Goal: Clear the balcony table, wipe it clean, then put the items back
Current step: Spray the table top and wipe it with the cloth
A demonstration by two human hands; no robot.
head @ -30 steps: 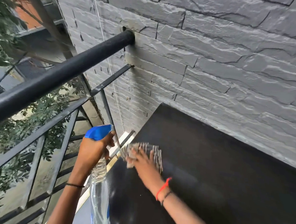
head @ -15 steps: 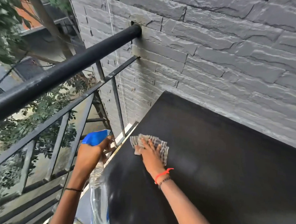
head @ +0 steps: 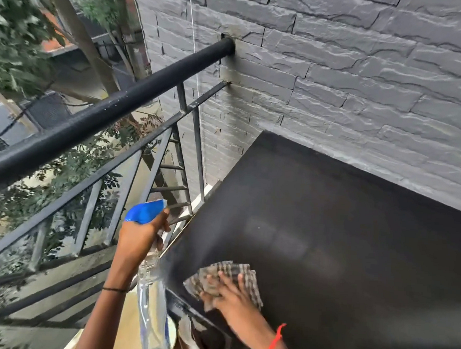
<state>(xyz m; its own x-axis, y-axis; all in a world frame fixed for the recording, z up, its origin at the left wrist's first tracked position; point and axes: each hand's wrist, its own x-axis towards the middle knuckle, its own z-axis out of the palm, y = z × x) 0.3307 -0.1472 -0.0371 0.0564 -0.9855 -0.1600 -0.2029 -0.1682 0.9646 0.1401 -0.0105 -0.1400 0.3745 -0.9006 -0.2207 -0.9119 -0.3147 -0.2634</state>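
Dark, matte surface [head: 341, 235], bare on top, set against a grey stone wall. Checked grey-brown cloth [head: 228, 278], crumpled flat, lies at the surface's near-left corner. Clear spray bottle [head: 153, 299] with blue trigger head, upright, just left of the surface's edge.

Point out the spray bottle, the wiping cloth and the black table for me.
spray bottle [head: 150, 299], head view, on its clear body below the left hand.
wiping cloth [head: 230, 268], head view, on checked fabric beyond the fingers.
black table [head: 341, 248], head view, on its bare top.
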